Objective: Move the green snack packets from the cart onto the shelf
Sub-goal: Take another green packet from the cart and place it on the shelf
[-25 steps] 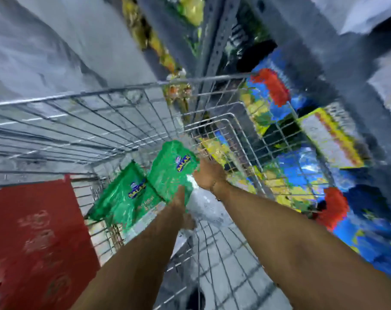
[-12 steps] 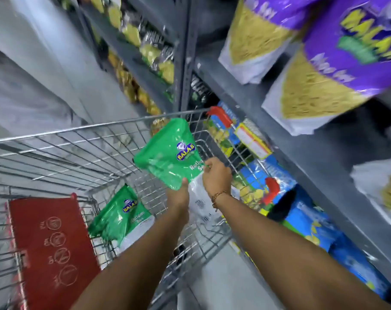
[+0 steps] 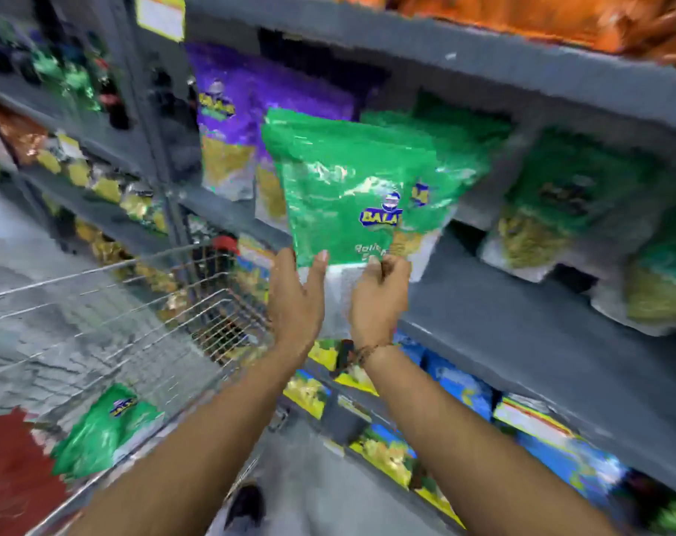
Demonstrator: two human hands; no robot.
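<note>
- My left hand point(image 3: 296, 299) and right hand point(image 3: 379, 299) both grip the bottom edge of a shiny green plastic snack packet point(image 3: 348, 191).
- I hold it upright before the grey metal shelf point(image 3: 483, 303).
- Another green packet point(image 3: 104, 431) lies in the wire cart point(image 3: 108, 292).

We see a green packet point(image 3: 340, 187) with a blue-and-yellow logo; purple packets point(image 3: 228, 110); a grey shelf point(image 3: 502, 326); a silver wire cart point(image 3: 143, 303).

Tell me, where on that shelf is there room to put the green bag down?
The held green packet is gripped at its bottom by the left hand and right hand. Bare grey shelf shows just right of the hands, between the green packets behind and the darker green packets. Left, the purple packets crowd it.
</note>
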